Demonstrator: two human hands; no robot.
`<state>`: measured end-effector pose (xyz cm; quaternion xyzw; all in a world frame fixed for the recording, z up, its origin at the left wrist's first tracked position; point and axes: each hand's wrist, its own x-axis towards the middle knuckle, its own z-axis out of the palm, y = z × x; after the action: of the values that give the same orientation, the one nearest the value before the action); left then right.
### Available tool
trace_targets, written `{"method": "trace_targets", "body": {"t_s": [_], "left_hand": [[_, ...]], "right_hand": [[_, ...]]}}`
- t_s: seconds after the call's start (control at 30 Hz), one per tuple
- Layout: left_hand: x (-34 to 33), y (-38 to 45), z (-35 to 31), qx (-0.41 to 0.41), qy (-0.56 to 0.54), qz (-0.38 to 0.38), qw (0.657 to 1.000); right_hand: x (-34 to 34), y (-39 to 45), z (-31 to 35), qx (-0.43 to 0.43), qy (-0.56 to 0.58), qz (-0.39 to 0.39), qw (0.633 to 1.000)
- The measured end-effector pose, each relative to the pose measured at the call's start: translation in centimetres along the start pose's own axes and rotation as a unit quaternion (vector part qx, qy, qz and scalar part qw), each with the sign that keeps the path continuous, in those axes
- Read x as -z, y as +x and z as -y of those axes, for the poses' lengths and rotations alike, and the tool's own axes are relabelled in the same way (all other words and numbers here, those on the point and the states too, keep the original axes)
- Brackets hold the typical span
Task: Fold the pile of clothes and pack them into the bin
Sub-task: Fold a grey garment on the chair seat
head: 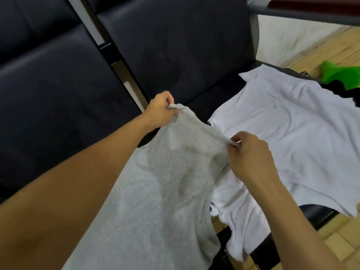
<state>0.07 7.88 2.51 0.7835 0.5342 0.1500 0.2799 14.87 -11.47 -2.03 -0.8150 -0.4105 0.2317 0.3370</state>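
Observation:
A grey sleeveless top [159, 191] hangs stretched between my two hands, in front of the dark seat. My left hand [160, 110] pinches one shoulder strap at the upper left. My right hand [247, 152] pinches the other strap further right and lower. A white T-shirt [288, 137] lies spread on the seat to the right, partly under the grey top, with one edge hanging over the seat's front. No bin is in view.
Dark padded seats [58, 84] with a metal divider [116, 61] fill the left and back. A green item [337, 75] and a dark garment [342, 90] lie at the far right. Wooden floor [335, 45] shows to the right.

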Motion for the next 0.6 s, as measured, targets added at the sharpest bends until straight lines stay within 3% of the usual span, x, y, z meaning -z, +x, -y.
{"method": "trace_targets", "body": {"t_s": [0.13,0.2,0.27,0.33,0.43,0.5,0.6], "left_hand": [[-0.6,-0.3,-0.3,0.030,-0.094,0.051,0.994],[0.0,-0.8,0.5,0.022,-0.109,0.100,0.989],[0.9,-1.2,1.4,-0.019,0.019,0.146,0.989],[1.5,-1.5,1.7,-0.071,0.206,0.161,0.963],[2.8,-2.1,1.8,-0.129,0.311,0.086,0.938],[4.3,-3.0,2.4,-0.166,0.308,0.062,0.935],[7.1,-5.5,4.4,-0.186,0.348,0.137,0.909]], "right_hand": [[1.2,0.2,0.0,-0.047,0.187,0.110,0.975],[1.6,0.3,-0.4,-0.066,0.156,0.132,0.977],[1.3,0.4,-0.7,-0.056,0.061,0.105,0.991],[0.9,0.4,-0.8,-0.031,-0.010,0.044,0.998],[0.7,0.4,0.0,0.007,0.021,0.016,1.000],[1.0,-0.2,1.2,0.020,0.124,0.102,0.987],[0.2,-2.3,3.9,0.091,0.199,0.301,0.928]]}}
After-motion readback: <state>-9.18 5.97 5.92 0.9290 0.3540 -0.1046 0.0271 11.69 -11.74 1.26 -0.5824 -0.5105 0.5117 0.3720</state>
